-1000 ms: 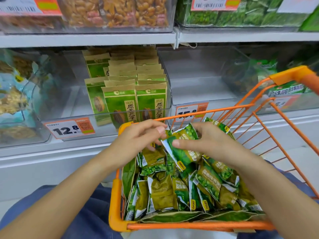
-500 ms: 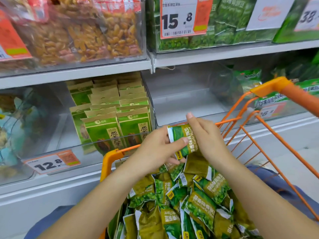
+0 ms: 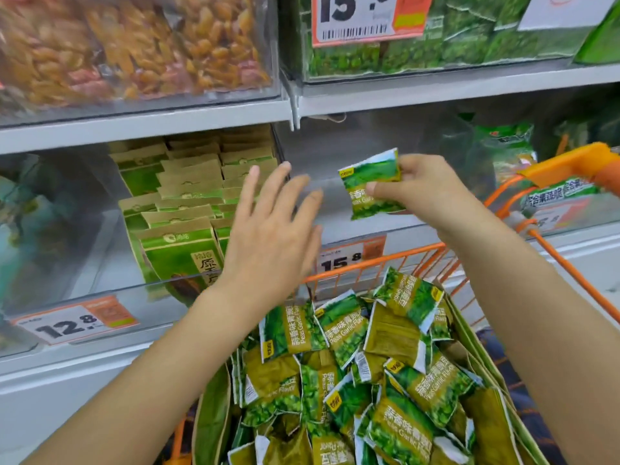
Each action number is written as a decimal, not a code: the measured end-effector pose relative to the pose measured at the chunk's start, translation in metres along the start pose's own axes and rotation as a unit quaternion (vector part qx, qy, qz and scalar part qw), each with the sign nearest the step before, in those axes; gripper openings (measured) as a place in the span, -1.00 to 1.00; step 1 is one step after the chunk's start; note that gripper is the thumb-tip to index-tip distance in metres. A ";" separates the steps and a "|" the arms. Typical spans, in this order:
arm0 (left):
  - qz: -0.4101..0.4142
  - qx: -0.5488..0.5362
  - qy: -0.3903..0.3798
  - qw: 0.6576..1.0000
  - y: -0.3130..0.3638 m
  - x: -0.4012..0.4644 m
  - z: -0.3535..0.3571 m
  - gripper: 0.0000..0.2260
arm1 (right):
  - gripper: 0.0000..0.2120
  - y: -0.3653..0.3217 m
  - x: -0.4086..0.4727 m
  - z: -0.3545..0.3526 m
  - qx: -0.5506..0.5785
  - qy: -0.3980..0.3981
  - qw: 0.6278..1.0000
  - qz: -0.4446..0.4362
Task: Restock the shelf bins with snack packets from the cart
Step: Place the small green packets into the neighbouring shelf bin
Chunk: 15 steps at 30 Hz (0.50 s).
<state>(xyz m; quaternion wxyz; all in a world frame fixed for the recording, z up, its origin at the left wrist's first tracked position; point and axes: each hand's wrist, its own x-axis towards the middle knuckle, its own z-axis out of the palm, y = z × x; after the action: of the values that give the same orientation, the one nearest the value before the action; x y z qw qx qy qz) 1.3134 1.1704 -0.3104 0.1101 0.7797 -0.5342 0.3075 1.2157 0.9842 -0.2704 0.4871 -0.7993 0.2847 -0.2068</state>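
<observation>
Raised from the cart [image 3: 375, 263], right hand [image 3: 422, 189] holds packet [image 3: 372, 182] upright.

Green pea-printed packets [image 3: 365, 380] fill the orange cart [image 3: 375, 263]; price tags [image 3: 339, 260] are orange-white.

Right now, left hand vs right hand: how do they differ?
The left hand is open with fingers spread and holds nothing; the right hand pinches a green pea packet. The left hand hovers in front of the bin of kraft-topped packs, while the right hand holds its packet at the mouth of the clear bin beside it. Both are raised above the orange cart, backs toward the camera.
</observation>
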 end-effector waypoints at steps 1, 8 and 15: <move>-0.023 0.018 -0.004 1.000 -0.008 -0.002 0.003 -0.66 | -0.90 0.003 0.015 0.005 -0.011 0.011 1.000 0.002; -0.034 0.032 0.069 0.997 -0.036 0.001 0.026 -0.71 | -0.63 0.019 0.105 0.067 -0.091 -0.090 0.986 0.103; -0.036 0.017 0.089 0.995 -0.036 0.001 0.031 -0.73 | -0.71 0.033 0.188 0.089 -0.118 -0.132 0.976 0.123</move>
<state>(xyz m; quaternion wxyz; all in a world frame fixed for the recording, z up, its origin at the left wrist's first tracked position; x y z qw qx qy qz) 1.3575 1.1681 -0.3286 0.1545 0.7696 -0.4889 0.3805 1.4031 0.9075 -0.3288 0.4443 -0.8302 0.3367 -0.0030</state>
